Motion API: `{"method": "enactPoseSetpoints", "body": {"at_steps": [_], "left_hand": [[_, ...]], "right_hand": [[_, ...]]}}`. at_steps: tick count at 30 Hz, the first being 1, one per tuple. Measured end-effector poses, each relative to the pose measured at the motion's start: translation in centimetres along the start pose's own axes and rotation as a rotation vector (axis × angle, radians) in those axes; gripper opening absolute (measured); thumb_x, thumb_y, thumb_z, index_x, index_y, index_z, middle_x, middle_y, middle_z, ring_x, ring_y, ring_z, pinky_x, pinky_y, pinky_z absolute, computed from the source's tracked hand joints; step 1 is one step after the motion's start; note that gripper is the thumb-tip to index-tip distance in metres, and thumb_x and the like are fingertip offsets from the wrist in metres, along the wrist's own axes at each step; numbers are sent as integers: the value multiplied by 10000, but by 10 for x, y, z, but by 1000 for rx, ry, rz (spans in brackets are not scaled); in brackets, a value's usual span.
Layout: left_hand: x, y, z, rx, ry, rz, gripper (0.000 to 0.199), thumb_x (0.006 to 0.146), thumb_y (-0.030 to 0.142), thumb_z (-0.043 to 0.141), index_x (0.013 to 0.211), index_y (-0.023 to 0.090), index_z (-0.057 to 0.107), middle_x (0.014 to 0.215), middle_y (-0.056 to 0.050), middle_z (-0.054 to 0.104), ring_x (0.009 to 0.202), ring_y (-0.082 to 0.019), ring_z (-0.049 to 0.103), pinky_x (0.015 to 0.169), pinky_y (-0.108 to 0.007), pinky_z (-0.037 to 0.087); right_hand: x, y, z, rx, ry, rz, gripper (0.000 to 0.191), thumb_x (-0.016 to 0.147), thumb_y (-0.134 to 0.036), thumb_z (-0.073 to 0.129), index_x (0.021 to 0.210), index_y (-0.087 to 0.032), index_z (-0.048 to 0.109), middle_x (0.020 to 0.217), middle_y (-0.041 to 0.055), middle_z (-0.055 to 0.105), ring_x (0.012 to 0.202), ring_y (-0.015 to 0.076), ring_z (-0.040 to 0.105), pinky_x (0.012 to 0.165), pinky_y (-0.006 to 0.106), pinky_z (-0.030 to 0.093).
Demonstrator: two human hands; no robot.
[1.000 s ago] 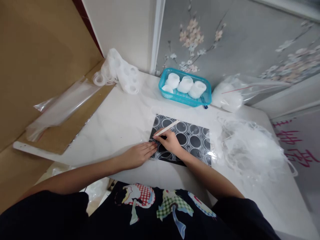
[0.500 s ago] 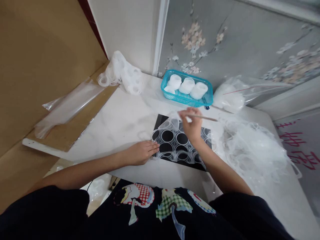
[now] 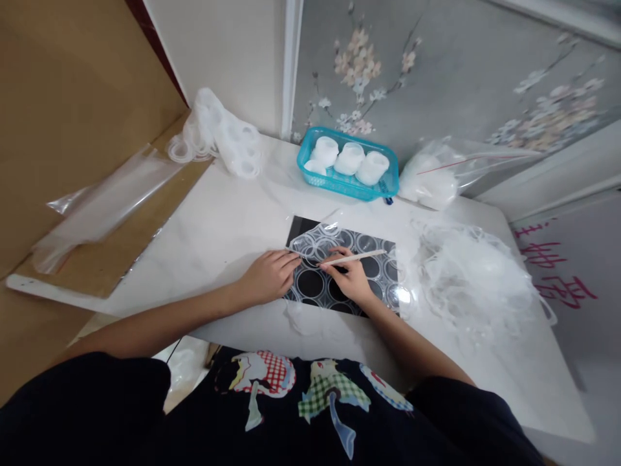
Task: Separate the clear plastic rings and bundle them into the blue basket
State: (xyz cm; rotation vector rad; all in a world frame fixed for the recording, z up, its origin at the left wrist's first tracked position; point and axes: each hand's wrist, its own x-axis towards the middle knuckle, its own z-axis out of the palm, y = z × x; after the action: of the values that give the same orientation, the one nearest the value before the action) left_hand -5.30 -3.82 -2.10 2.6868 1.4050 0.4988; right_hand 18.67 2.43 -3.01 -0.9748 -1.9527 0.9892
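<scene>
A clear plastic sheet with rows of round cut-outs (image 3: 365,242) lies over a black rectangular board (image 3: 301,224) on the white table. Its upper left part is lifted and creased. My left hand (image 3: 272,277) rests at the board's left side, fingers stretched out over the sheet's edge; whether the thumb grips the sheet is hidden. My right hand (image 3: 350,279) is closed on a thin pale stick (image 3: 369,254), which lies across the fingers and points to the right. Its fingertips touch the sheet near the middle of the board.
Behind the board stands a teal basket (image 3: 347,189) holding several white round stacks (image 3: 349,159). A bag of white pieces (image 3: 431,181) sits beside it. Tangled clear scrap (image 3: 478,278) covers the right side. White ringed strips (image 3: 223,133) and plastic sleeves (image 3: 109,200) lie at left.
My right hand has come down and left with the stick, from above the board onto the sheet. The sheet's raised part now lies lower. The camera view has shifted slightly.
</scene>
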Motion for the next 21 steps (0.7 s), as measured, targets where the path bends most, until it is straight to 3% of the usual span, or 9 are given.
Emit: {"method": "enactPoseSetpoints", "body": {"at_steps": [3,6,8,10,12,15,18,21], "left_hand": [[12,-9,-1,-93,-24,-111,440,929,169,444,1338,72,574,1380,-181,589,1227,-318,579,1022,-475,481],[29,-27,0,-335,-16,-462,599,911,206,496,1487,77,397,1413,-201,545,1121,-296,632,943,-438,529],[36,-39,0,-550,14,-719,626,929,266,506,1515,123,337,1399,-198,546,926,-231,682,768,-361,573],[39,-45,0,-677,81,-816,568,934,311,521,1462,150,389,1370,-187,550,807,-175,671,654,-299,559],[37,-41,-1,-660,183,-739,490,903,313,569,1358,155,478,1321,-162,557,801,-152,647,642,-276,549],[28,-20,-7,-508,246,-419,278,907,265,567,1166,168,594,1192,-103,609,927,-177,629,771,-318,558],[19,6,-10,-410,114,4,197,987,248,484,1029,167,658,1063,-83,689,1014,-198,636,904,-366,537],[13,26,-2,-327,-35,304,272,1018,289,468,1125,136,665,1170,-125,705,1130,-221,639,1018,-376,498]], "right_hand": [[-5,0,-1,7,162,8,152,891,-349,655,832,-277,776,858,32,786,1059,293,638,973,488,501],[-9,0,-1,-24,304,33,184,903,-373,632,850,-273,777,888,44,785,1065,301,626,985,509,484],[-9,0,-1,-34,238,37,180,891,-379,642,836,-275,779,871,45,783,1051,303,629,978,511,488],[-6,2,0,-32,121,32,166,881,-374,654,826,-280,779,850,43,780,1036,300,632,957,501,500],[-4,5,2,-29,32,28,162,883,-370,654,823,-282,776,848,42,780,1037,295,634,952,498,502],[-1,7,3,-36,-39,25,171,891,-370,649,810,-281,770,860,41,782,1043,289,639,982,508,484],[2,8,2,-46,-63,25,161,891,-349,654,815,-270,771,871,42,784,1039,282,646,987,498,480],[2,8,0,-54,-81,22,143,891,-320,657,829,-259,771,873,42,785,1048,277,647,991,481,483]]}}
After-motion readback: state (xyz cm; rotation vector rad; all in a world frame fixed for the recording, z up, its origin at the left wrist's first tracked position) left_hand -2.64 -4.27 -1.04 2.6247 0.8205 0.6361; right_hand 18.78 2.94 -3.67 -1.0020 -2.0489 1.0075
